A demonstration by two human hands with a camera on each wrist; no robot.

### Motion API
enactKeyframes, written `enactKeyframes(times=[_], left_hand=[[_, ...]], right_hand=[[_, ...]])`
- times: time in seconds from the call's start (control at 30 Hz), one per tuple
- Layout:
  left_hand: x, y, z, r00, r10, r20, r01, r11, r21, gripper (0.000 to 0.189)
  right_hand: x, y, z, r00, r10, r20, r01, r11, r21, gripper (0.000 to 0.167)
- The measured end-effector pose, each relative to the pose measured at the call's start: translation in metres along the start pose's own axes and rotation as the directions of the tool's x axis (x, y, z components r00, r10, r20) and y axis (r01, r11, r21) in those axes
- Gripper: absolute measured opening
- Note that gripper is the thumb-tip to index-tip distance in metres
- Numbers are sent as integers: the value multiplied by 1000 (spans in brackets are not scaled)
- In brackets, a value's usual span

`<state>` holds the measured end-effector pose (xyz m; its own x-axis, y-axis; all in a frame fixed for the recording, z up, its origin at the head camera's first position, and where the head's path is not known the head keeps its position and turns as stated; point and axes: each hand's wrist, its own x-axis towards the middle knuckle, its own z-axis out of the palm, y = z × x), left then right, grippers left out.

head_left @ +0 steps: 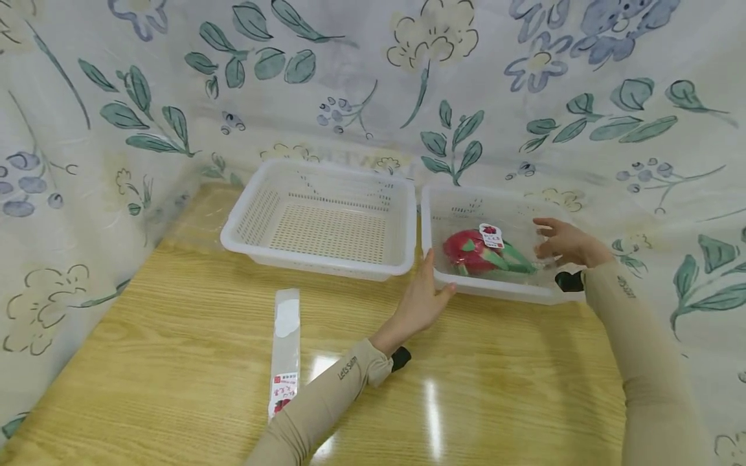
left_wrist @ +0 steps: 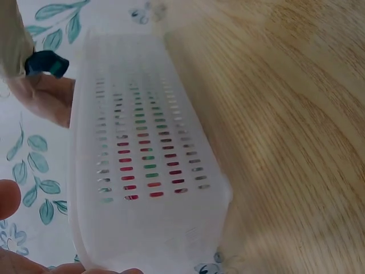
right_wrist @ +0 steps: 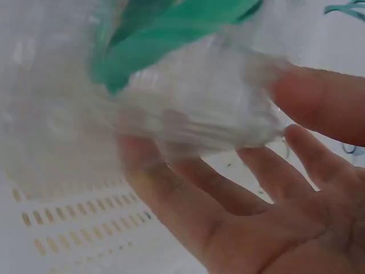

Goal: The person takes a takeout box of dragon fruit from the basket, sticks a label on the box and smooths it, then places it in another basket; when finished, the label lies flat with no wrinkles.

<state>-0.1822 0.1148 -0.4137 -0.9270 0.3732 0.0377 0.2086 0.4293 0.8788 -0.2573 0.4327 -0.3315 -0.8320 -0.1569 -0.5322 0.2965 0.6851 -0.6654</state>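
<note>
In the head view, a clear plastic bag lies in the right white basket. It holds a red, round, fruit-like item with green leaf shapes and a white label. My right hand is over the basket's right end, fingers spread. The right wrist view has the bag's crinkled plastic between thumb and fingers, which extend fairly straight beneath it; whether they touch it is unclear. My left hand rests at the basket's front left corner with extended fingers. The basket's slotted wall fills the left wrist view.
Left of it, a second white basket has no visible contents. A narrow strip of clear packaging with a printed label lies on the wooden table, partly under my left sleeve. A floral curtain hangs close behind both baskets.
</note>
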Motion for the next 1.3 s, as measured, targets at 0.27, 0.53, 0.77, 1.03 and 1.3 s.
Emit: enactKeyframes(times=[0.27,0.53,0.77,1.03,1.3], left_hand=[[-1,0,0,999,4,33,-3,1000,-21,81],[5,2,1,999,16,42,-15,1000,-19,82],[13,3,0,999,15,43,-15,1000,6,80],[18,1,-15,998,2,68,-6,998,62,82],[2,15,-56,967,53,250,-106,973,203,77]], right_hand=[[6,4,14,986,165,18,-161,976,-150,87],[5,2,15,979,203,-35,-205,952,-226,81],[2,7,26,978,128,-166,-188,884,-428,65],[-13,-25,41,964,-34,-264,-139,779,-611,64],[-56,-63,82,964,-191,-183,24,751,-660,61]])
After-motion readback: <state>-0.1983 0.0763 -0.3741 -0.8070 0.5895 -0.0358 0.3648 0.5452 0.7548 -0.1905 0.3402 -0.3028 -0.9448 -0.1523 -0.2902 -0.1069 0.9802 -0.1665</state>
